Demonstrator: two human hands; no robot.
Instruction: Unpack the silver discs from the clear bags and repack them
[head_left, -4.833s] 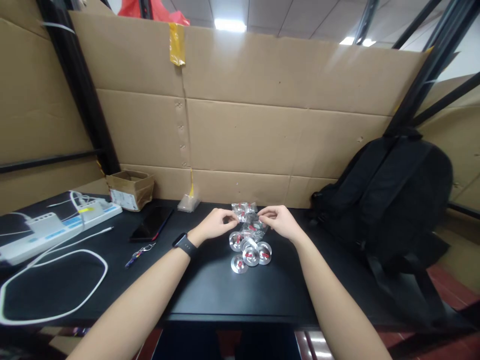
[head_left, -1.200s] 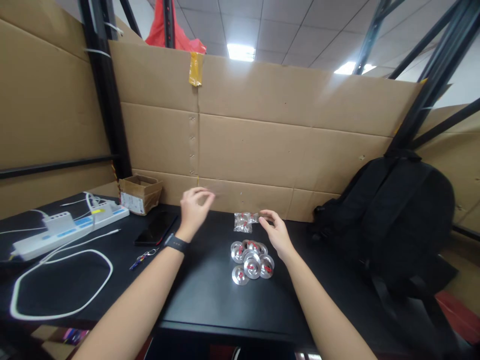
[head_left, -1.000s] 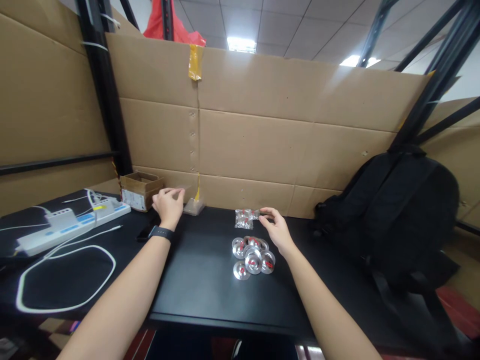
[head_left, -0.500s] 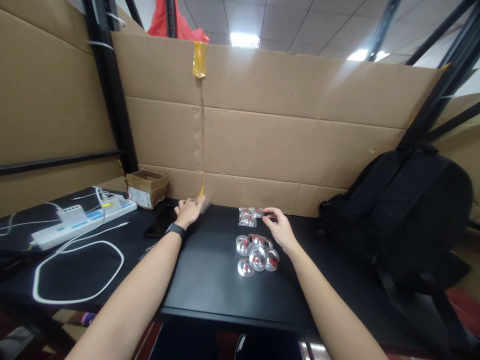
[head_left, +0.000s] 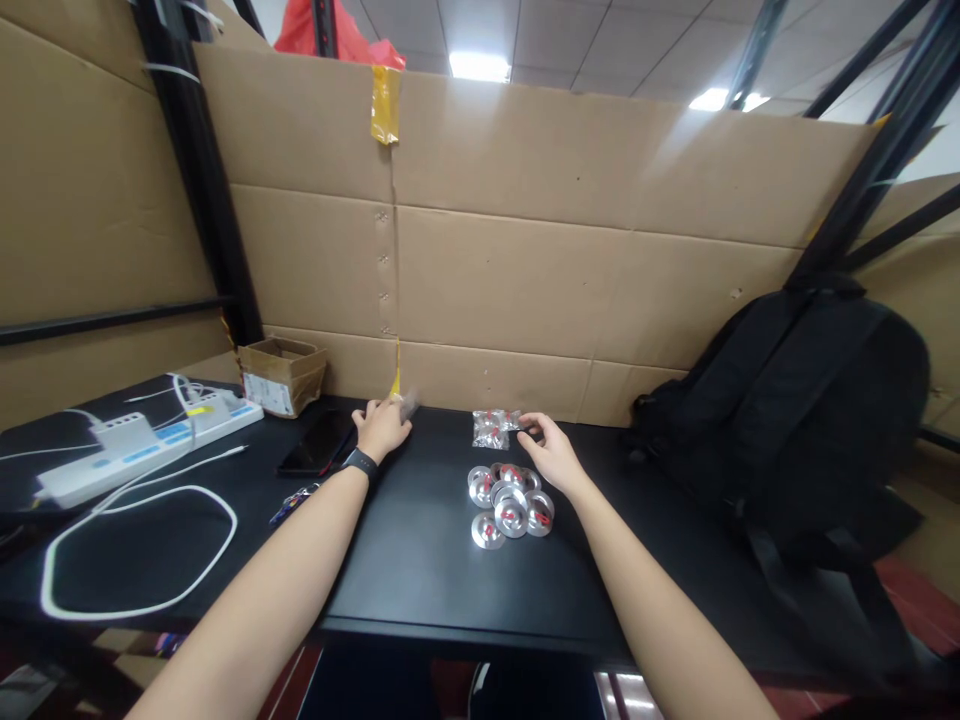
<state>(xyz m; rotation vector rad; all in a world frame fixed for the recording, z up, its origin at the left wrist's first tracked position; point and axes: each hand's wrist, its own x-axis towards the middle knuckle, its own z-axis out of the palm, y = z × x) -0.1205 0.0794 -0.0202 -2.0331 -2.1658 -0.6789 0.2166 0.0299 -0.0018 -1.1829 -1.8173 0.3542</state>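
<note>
My left hand [head_left: 381,430], with a dark watch at its wrist, is at the back of the black table with its fingers apart. A crumpled clear plastic piece [head_left: 407,402] lies just beyond its fingertips; whether they touch cannot be made out. My right hand [head_left: 549,447] has curved fingers, with thumb and forefinger parted. It is just right of some clear plastic packets [head_left: 492,430] with silvery and red contents. In front of these lies an overlapping pile of silver finger cymbals [head_left: 511,512] with domed middles and red bands.
On the left are a white power strip [head_left: 150,455], a looped white cable [head_left: 232,520], a phone [head_left: 306,445], keys [head_left: 292,505] and a small cardboard box [head_left: 283,378]. A black backpack [head_left: 817,400] stands on the right. Cardboard panels [head_left: 495,240] wall the back.
The view has shifted slightly. My left hand has turned, and the plastic now shows past its fingertips. My right hand stays beside the packets, its thumb and forefinger still parted.
</note>
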